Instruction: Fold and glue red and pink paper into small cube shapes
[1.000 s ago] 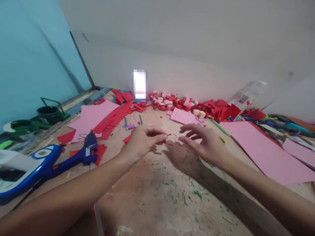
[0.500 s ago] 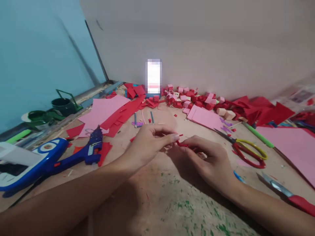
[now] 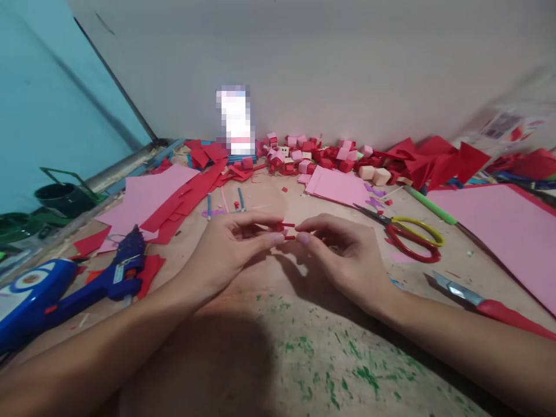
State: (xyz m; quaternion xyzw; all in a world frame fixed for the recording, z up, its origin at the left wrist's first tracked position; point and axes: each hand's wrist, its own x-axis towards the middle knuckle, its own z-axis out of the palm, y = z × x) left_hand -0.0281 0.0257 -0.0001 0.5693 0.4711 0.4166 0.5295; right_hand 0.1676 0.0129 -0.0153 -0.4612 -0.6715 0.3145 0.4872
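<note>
A small red piece (image 3: 288, 225), like a narrow strip bent into an open frame, is stretched between my two hands above the table. My left hand (image 3: 238, 240) pinches its left end between thumb and fingers. At the other end, my right hand (image 3: 343, 246) has thumb and index finger closed on it. Both hands partly hide the piece, so its full shape and material cannot be made out. Just behind my left hand lie two short dark blue sticks (image 3: 241, 200) and a purple scrap (image 3: 212, 214).
A blue glue gun (image 3: 125, 269) lies at left beside a blue-and-white device (image 3: 39, 289). Scissors (image 3: 414, 237) and a red-handled knife (image 3: 482, 301) lie at right. Pink sheets (image 3: 339, 185), red and pink cubes (image 3: 313, 153) and a lit phone (image 3: 237, 119) are at the back.
The view has turned slightly right, shifting everything left. My hands have levelled, and the red piece, a twisted strip before, now shows two parallel edges between the fingertips.
</note>
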